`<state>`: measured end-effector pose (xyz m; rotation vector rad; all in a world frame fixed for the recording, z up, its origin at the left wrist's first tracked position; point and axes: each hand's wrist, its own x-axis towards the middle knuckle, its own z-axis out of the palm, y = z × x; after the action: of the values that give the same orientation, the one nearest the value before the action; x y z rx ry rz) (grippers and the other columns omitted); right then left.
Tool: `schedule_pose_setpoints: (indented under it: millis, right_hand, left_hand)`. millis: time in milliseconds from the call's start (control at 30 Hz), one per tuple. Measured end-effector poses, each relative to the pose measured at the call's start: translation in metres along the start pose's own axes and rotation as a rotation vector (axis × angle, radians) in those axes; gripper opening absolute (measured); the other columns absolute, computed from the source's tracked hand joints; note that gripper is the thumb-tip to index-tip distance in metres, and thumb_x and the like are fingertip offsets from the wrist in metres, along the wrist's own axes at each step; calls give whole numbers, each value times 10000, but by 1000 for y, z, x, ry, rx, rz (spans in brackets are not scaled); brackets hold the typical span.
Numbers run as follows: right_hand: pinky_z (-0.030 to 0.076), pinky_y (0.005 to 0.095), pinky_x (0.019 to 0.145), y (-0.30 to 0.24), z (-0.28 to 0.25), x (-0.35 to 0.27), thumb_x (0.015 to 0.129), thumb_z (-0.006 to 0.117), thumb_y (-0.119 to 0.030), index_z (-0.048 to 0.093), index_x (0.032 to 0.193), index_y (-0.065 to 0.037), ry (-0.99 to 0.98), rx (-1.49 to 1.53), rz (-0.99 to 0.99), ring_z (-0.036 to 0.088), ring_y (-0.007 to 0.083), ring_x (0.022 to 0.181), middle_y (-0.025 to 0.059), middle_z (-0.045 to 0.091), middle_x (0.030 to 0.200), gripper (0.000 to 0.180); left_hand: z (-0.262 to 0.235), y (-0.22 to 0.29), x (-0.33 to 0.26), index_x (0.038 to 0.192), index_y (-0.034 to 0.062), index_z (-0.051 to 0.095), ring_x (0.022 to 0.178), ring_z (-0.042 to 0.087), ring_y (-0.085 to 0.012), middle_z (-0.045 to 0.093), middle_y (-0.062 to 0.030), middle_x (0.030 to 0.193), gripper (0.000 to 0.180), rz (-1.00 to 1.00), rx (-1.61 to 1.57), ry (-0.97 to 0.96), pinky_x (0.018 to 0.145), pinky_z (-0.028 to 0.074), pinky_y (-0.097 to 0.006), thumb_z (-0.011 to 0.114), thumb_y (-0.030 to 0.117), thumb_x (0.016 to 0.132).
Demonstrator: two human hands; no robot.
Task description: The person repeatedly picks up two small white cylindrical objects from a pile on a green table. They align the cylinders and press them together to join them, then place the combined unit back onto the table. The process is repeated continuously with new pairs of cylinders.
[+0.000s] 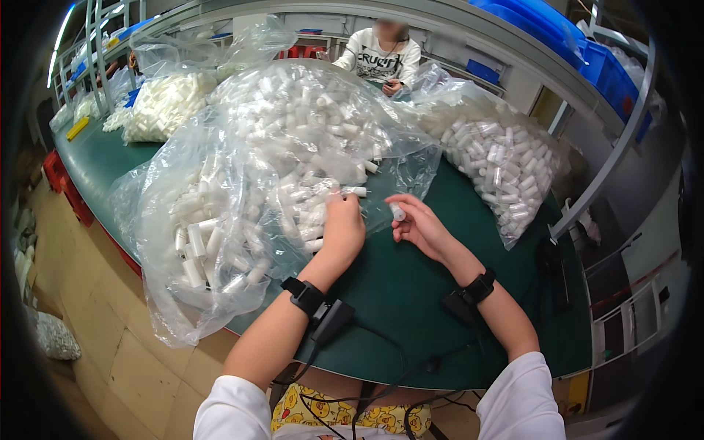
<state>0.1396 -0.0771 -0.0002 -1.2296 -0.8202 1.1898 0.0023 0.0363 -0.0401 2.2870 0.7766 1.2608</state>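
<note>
My right hand pinches a small white plastic cylinder between thumb and fingers, above the green tabletop. My left hand is closed at the near edge of a big clear plastic bag; what its fingers hold, if anything, is hidden. Just beyond its fingertips lies another white cylinder. Several more white cylinders fill the bag, heaped high in front of me and to the left. Both wrists wear black bands with small boxes and cables.
The green table has a bag of wrapped white cylinders at right and a bag of white pieces at far left. A person sits across the table. Black cables trail over the near edge; a metal post rises at right.
</note>
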Motion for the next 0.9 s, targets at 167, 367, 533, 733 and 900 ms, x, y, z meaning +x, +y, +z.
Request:
schedule_pose_setpoints:
  millis: [167,367,533,733,900]
  right_hand:
    - [468,311,673,-1,0,-16,906,400,-148,412,1255,-48,-168,399,-7,574,202,725,118,576,900,363]
    - [383,216,520,14,-7,-18,919,421,-141,414,1237,2,-97,331,-63,486,112,499,36,529,658,349]
    - [279,211,451,17,-8,-16,929,422,-149,417,1227,33,-161,330,-81,331,67,402,-27,373,483,350]
    - [292,213,468,19,-9,-16,917,448,-164,439,1200,50,-131,368,-106,332,70,409,-31,370,489,354]
    - [367,230,567,24,-17,-15,908,478,-190,483,1151,44,-163,382,-76,406,74,503,-6,478,604,337]
  left_hand:
    - [-2,-6,0,932,-26,594,887,498,-391,497,-260,958,302,40,98,-75,791,417,-432,469,-114,672]
    - [-7,-2,2,1050,-14,551,898,473,-376,435,-259,1047,393,87,155,-204,807,427,-410,471,-129,683]
    - [-6,-4,2,1029,3,578,868,489,-366,486,-235,970,296,80,208,-217,793,427,-410,495,-45,750]
    - [-7,3,-3,984,40,573,851,490,-348,512,-196,885,200,228,337,-212,776,418,-421,532,145,820]
    - [-9,8,-2,948,59,559,845,495,-338,525,-173,849,190,268,335,-199,765,415,-424,556,192,813]
